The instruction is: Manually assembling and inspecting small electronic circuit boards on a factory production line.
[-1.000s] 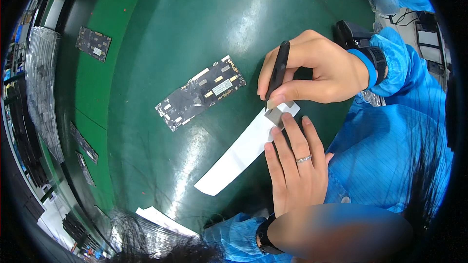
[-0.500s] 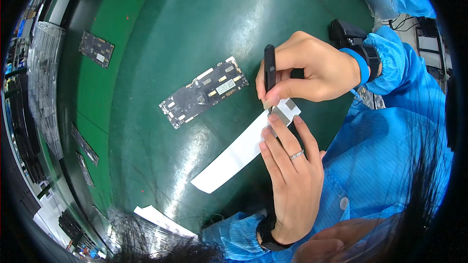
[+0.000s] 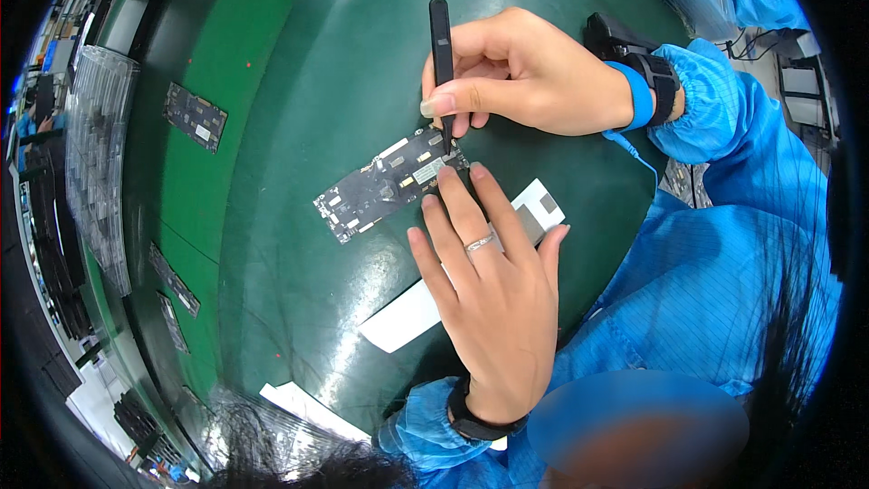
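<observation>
Right hand (image 3: pixel 520 77): pinches black tweezers (image 3: pixel 442 54) upright, tips down at the near end of the circuit board (image 3: pixel 391 184), a grip suited to fine placing.
Left hand (image 3: pixel 493 285): flat and open, fingers spread, holding nothing; fingertips (image 3: pixel 445 174) press the board's edge, likely to steady it.
Circuit board: lies on the green mat (image 3: pixel 299 127), just beyond the left fingertips, under the tweezers.
White strip (image 3: pixel 407 317): lies beneath the left palm, pinned there.
Wrist strap (image 3: pixel 641 95): on the right wrist, probably for grounding.

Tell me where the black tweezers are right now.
In the head view, the black tweezers stand near top centre, pinched in the right hand, tips down on the right end of the dark circuit board, just above the left hand's fingertips.
</observation>
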The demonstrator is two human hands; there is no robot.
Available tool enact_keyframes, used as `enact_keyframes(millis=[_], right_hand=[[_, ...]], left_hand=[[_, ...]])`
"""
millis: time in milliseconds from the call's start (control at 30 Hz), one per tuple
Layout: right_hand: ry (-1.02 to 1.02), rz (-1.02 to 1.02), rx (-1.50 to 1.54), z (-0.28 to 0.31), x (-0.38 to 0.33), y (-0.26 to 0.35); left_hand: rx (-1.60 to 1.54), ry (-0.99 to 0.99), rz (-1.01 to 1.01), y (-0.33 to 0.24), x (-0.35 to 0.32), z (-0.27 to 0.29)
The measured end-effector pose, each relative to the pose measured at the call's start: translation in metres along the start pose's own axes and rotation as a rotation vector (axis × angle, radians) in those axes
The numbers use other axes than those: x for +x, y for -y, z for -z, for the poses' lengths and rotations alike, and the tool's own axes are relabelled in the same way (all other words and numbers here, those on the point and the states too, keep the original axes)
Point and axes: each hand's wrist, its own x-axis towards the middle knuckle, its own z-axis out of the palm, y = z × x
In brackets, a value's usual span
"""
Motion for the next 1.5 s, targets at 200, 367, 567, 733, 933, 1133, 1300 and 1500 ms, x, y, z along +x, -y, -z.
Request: enact_keyframes(millis=[200,367,567,733,933,1133,1300,1500], right_hand=[[0.018,0.016,-0.011,0.002,0.003,-0.002],[0.012,-0.018,-0.007,0.002,0.004,0.0],[0.023,-0.018,-0.032,0.003,0.005,0.0],[0.012,-0.038,-0.004,0.002,0.005,0.001],[0.018,-0.008,-0.043,0.003,0.004,-0.001],[0.059,-0.103,0.026,0.001,0.005,0.003],[-0.248,0.085,-0.16,0.036,0.008,0.0],[-0.114,-0.013,-0.062,0.026,0.008,-0.01]], left_hand=[[0.024,-0.021,-0.017,0.002,0.001,0.0],[-0.005,-0.017,-0.017,0.002,0.002,-0.002],[-0.013,-0.012,-0.02,0.001,0.003,-0.001],[-0.007,-0.015,-0.028,0.002,0.002,-0.001],[-0.01,-0.003,-0.032,0.0,0.002,0.001],[-0.001,0.048,-0.022,0.004,-0.001,-0.001],[-0.126,-0.074,0.056,0.021,0.009,0.005],[-0.398,-0.165,-0.168,0.128,0.052,0.013]])
